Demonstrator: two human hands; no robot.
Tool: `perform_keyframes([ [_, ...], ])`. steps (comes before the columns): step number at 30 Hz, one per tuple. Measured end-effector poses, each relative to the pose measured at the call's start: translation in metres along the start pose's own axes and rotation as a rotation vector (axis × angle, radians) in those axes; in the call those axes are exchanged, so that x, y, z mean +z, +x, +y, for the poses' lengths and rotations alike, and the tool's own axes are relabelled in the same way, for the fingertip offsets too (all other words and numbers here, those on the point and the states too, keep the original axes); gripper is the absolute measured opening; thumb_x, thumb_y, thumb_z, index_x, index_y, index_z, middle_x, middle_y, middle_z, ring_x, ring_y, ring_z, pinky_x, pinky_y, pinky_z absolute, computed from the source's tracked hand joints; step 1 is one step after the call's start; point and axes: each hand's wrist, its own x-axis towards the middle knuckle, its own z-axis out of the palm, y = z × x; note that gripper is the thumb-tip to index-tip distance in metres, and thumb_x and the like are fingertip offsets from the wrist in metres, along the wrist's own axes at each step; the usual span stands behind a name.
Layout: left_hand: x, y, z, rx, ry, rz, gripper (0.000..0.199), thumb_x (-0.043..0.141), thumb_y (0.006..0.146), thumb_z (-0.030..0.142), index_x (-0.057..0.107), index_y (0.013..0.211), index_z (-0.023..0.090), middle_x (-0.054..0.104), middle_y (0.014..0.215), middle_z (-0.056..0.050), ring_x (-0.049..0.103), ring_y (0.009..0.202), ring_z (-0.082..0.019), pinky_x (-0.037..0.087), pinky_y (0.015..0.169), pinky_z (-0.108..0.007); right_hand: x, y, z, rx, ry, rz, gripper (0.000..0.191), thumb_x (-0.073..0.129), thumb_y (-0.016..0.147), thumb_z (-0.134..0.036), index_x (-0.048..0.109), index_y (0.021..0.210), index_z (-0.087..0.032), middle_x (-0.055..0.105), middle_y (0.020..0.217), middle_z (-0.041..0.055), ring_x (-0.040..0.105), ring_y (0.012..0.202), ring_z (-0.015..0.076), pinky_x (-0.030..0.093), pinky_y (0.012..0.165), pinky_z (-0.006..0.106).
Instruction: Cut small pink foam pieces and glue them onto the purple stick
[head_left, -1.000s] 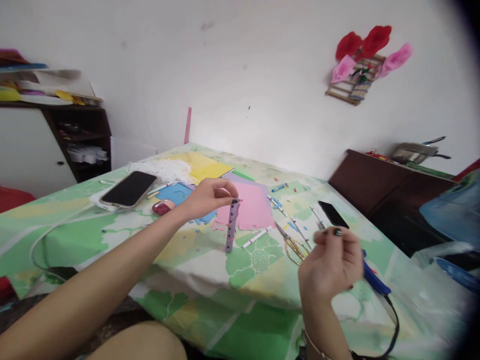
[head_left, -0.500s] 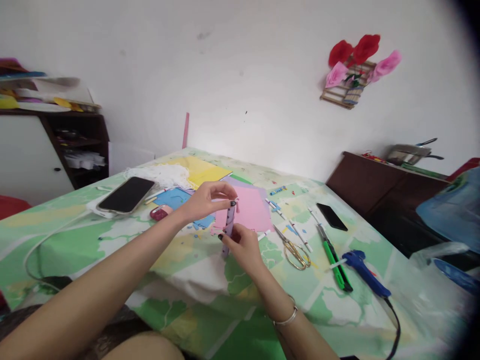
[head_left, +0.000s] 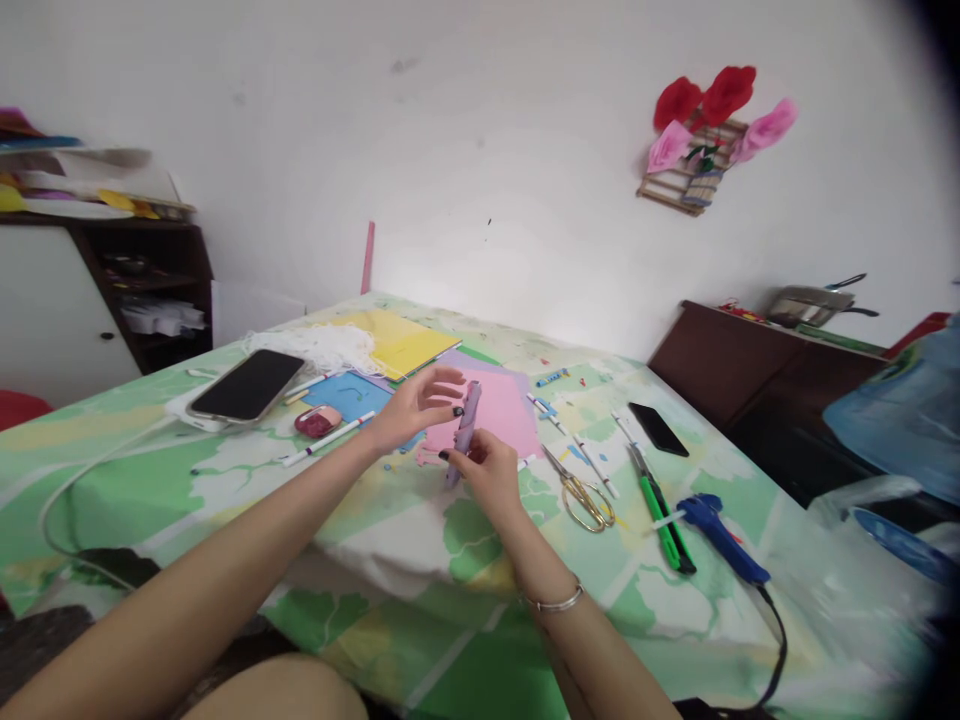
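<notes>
A slim purple rolled tube [head_left: 466, 418] stands tilted above the table's front part, before pink paper sheets [head_left: 504, 405]. My right hand [head_left: 484, 465] grips its lower part between thumb and fingers. At the tube's upper part is my left hand [head_left: 420, 405], its fingers spread apart and the thumb tip at or very near the tube's side; whether it touches is hard to tell. Blue paper [head_left: 345, 395] and a dark red and pink round item [head_left: 318, 421] lie to the left of my left hand.
Gold scissors [head_left: 585, 498], a green cutter [head_left: 664, 525], a blue glue gun [head_left: 724, 540], several markers and a black phone [head_left: 658, 429] lie to the right. Another phone [head_left: 246, 385], white string [head_left: 319, 348] and yellow paper [head_left: 409, 340] lie to the left and behind.
My left hand has opened its fingers from the tube's top and sits slightly lower. The tube leans more to the right and shows a different side. The view has shifted slightly.
</notes>
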Motion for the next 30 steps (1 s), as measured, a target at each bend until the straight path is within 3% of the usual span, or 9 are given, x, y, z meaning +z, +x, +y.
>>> perform_keyframes([
  [4,0.013,-0.01,-0.022,-0.138,-0.029,0.01,0.051,0.075,0.066,0.035,0.055,0.109,0.016,0.061,0.114,-0.012,0.061,0.102,-0.023,0.05,0.085,-0.034,0.0,0.003,0.005,-0.041,-0.014,0.027,0.015,0.067,0.068,-0.032,0.06,0.069,-0.019,0.057,0.058,-0.004,0.048,0.052,0.012,0.038,0.053,0.024],
  [7,0.02,-0.016,-0.028,-0.271,-0.004,-0.037,0.044,0.075,0.066,0.039,0.061,0.098,0.014,0.068,0.092,-0.008,0.065,0.085,-0.022,0.051,0.06,-0.025,0.0,0.005,0.008,-0.056,-0.025,0.037,0.009,0.064,0.068,-0.027,0.063,0.073,-0.019,0.061,0.062,-0.0027,0.05,0.055,0.0125,0.04,0.055,0.024],
  [10,0.022,-0.02,-0.028,-0.301,0.006,-0.03,0.04,0.076,0.063,0.04,0.065,0.092,0.013,0.069,0.079,-0.006,0.065,0.071,-0.019,0.045,0.047,-0.02,-0.001,0.006,0.01,-0.065,-0.002,0.025,0.014,0.061,0.069,-0.024,0.067,0.081,-0.019,0.064,0.064,-0.0022,0.053,0.058,0.0137,0.042,0.056,0.024],
  [14,0.022,-0.02,-0.027,-0.294,-0.009,0.009,0.044,0.077,0.061,0.042,0.068,0.093,0.013,0.071,0.082,-0.007,0.066,0.07,-0.021,0.048,0.049,-0.023,-0.002,0.006,0.007,-0.087,0.066,-0.005,0.017,0.065,0.065,-0.022,0.069,0.082,-0.019,0.067,0.065,-0.0018,0.057,0.057,0.0144,0.045,0.057,0.025],
  [17,0.02,-0.019,-0.029,-0.264,-0.028,0.069,0.043,0.078,0.059,0.043,0.069,0.09,0.013,0.072,0.083,-0.008,0.067,0.074,-0.023,0.053,0.059,-0.029,-0.006,0.007,0.003,-0.096,0.144,0.004,0.016,0.069,0.065,-0.026,0.069,0.079,-0.018,0.069,0.067,0.0007,0.06,0.058,0.0154,0.048,0.058,0.026],
  [22,0.015,-0.018,-0.031,-0.237,-0.066,0.178,0.04,0.08,0.058,0.041,0.069,0.085,0.014,0.073,0.079,-0.007,0.068,0.073,-0.022,0.054,0.07,-0.033,-0.016,0.012,0.004,-0.078,0.248,0.187,0.027,0.062,0.075,-0.041,0.065,0.08,-0.014,0.068,0.073,0.0069,0.06,0.065,0.0165,0.048,0.061,0.028],
  [25,0.016,-0.019,-0.03,-0.258,-0.076,0.175,0.039,0.082,0.056,0.037,0.07,0.085,0.014,0.071,0.072,-0.005,0.067,0.065,-0.019,0.054,0.066,-0.032,-0.021,0.015,0.006,-0.082,0.279,0.266,0.034,0.058,0.077,-0.04,0.061,0.099,-0.014,0.068,0.092,0.0105,0.061,0.078,0.0175,0.048,0.067,0.029],
  [28,0.018,-0.021,-0.028,-0.272,-0.071,0.137,0.037,0.083,0.055,0.034,0.072,0.084,0.013,0.069,0.064,-0.005,0.065,0.058,-0.018,0.053,0.06,-0.029,-0.022,0.02,0.011,-0.093,0.377,0.249,0.054,0.063,0.071,-0.032,0.053,0.122,-0.018,0.061,0.121,0.0127,0.059,0.098,0.0205,0.048,0.075,0.031],
  [30,0.019,-0.021,-0.029,-0.275,-0.064,0.121,0.037,0.082,0.056,0.033,0.073,0.085,0.012,0.068,0.06,-0.004,0.063,0.054,-0.017,0.051,0.055,-0.027,-0.021,0.023,0.016,-0.088,0.501,0.217,0.059,0.064,0.065,-0.026,0.054,0.122,-0.021,0.06,0.125,0.0106,0.057,0.106,0.0226,0.047,0.08,0.034],
])
